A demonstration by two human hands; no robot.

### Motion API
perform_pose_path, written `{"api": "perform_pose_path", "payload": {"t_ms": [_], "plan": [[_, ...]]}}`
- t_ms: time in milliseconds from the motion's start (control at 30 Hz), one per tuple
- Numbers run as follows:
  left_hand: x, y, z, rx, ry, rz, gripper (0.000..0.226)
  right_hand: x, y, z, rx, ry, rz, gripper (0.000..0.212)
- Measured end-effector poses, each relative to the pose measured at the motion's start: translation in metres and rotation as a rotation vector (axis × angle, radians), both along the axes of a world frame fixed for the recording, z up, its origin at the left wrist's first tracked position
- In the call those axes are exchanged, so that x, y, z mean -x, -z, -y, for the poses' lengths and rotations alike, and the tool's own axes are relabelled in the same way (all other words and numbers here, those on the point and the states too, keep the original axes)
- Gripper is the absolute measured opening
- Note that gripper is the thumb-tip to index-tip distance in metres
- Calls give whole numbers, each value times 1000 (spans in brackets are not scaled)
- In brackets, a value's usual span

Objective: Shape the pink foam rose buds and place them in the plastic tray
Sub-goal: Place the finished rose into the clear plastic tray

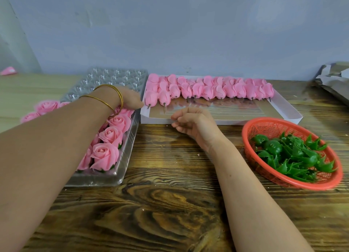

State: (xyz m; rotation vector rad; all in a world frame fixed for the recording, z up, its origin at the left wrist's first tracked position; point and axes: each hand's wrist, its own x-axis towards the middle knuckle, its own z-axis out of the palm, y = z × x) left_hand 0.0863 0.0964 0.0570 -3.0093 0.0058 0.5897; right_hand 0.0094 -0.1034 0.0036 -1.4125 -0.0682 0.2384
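A clear plastic tray (120,174) lies at the left, with several shaped pink roses (104,155) seated in its near cells and its far cells bare. My left hand (128,98), with two gold bangles on the wrist, reaches across the tray to its far right side, next to the white box. Its fingers are blurred and hidden, so any grip is unclear. A white box (283,110) holds a row of several unshaped pink foam buds (207,90) on short stems. My right hand (194,122) hovers at the box's front edge, fingers loosely curled, holding nothing.
A red mesh basket (294,183) of green plastic calyxes (290,155) sits at the right. More pink roses (47,106) lie left of the tray. Crumpled grey paper (332,78) is at the far right. A grey wall backs the wooden table (170,204).
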Motion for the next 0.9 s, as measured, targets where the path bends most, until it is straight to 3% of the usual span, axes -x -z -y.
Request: {"api": "perform_pose_path", "payload": {"t_ms": [100, 233, 467, 900], "plan": [[0, -1, -1, -30, 14, -40, 57, 0, 0, 0, -2, -6, -8, 26], [-2, -1, 0, -52, 42, -82, 65, 0, 1, 1, -1, -12, 8, 14], [-7, 4, -3, 0, 4, -92, 83, -1, 1, 1, 2, -12, 11, 21], [-6, 4, -3, 50, -64, -67, 90, -2, 3, 2, -19, -21, 6, 22]]}}
